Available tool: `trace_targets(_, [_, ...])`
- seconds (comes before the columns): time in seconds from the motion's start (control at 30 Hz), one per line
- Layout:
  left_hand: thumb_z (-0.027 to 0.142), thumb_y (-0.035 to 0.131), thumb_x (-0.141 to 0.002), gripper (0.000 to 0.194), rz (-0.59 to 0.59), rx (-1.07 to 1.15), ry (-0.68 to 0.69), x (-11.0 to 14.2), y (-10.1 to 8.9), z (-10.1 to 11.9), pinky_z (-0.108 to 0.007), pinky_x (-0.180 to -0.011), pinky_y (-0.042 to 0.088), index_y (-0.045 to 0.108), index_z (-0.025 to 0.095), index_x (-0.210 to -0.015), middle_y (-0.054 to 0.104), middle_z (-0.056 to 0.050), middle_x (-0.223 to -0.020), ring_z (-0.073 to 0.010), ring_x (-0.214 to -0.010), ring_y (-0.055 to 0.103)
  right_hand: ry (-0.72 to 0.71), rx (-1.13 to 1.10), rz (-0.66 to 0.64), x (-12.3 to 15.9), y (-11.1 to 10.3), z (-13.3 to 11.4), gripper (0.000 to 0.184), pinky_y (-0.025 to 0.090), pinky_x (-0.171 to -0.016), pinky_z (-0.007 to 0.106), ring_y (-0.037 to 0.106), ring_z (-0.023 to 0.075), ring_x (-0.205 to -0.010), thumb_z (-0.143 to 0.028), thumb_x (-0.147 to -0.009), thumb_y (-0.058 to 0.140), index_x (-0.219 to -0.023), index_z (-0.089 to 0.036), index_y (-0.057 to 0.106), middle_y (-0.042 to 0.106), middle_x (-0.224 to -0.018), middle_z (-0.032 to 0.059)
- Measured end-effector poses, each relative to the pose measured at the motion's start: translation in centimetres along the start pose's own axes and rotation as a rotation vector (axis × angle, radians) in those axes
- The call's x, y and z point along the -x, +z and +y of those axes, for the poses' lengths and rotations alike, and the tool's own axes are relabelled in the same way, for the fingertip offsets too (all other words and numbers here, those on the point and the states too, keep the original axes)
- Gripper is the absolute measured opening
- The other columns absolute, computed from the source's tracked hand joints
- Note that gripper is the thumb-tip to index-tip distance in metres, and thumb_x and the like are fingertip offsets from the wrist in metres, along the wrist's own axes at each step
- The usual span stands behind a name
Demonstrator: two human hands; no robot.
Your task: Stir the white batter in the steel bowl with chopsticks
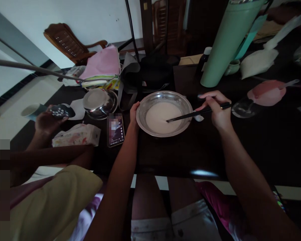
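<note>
A round stainless steel bowl (pixel 163 134) stands on the dark table before me, with a smooth, milky white liquid (pixel 158 113) inside. My left hand (pixel 133 114) is closed on the bowl's left rim, its fingers partly hidden behind the metal. In my right hand (pixel 218 108) are dark chopsticks (pixel 183 116), held slantwise over the right rim. Their tips dip into the liquid near the middle of the bowl. A small whitish piece (pixel 198 117) lies just right of the bowl, under the chopsticks.
To the left are a phone (pixel 116 130), an upturned metal bowl (pixel 97 102) and a tissue pack (pixel 76 135). Another person's hand (pixel 46 120) holds a dark, white-patterned object (pixel 62 111). A green tumbler (pixel 228 43), white bag (pixel 259 62) and pink-filled container (pixel 267 93) stand right.
</note>
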State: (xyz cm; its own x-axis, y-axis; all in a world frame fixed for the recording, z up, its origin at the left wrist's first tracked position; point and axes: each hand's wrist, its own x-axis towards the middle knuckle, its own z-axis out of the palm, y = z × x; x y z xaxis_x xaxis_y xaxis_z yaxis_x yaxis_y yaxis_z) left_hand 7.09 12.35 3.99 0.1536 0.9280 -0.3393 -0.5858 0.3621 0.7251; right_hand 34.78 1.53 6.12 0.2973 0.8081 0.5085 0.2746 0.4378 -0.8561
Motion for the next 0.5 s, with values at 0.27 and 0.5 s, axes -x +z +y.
trace_targets(0.27, [0.03,0.05,-0.094,0.032,0.017,-0.03,-0.001,-0.4,-0.5,-0.1,-0.037,-0.094,0.058,0.071,0.019,-0.073,0.071,-0.004,-0.06,-0.0272,-0.095,0.077,-0.043,0.014,-0.271,1.2,2.3,0.3,0.024,0.059,-0.071,0.034,0.077,0.019,-0.08,-0.048,-0.096,0.063,-0.095,-0.026,0.073,0.079,-0.083,0.0014])
trace_targets(0.5, [0.032,0.053,-0.091,0.029,0.019,-0.027,0.002,-0.7,-0.6,-0.2,-0.039,-0.095,0.058,0.071,0.018,-0.072,0.072,-0.005,-0.061,-0.0284,-0.096,0.077,0.001,0.048,-0.033,0.3,0.5,-0.2,0.023,0.06,-0.064,0.036,0.076,0.0207,-0.067,-0.049,-0.095,0.064,-0.089,-0.028,0.072,0.075,-0.069,0.0007])
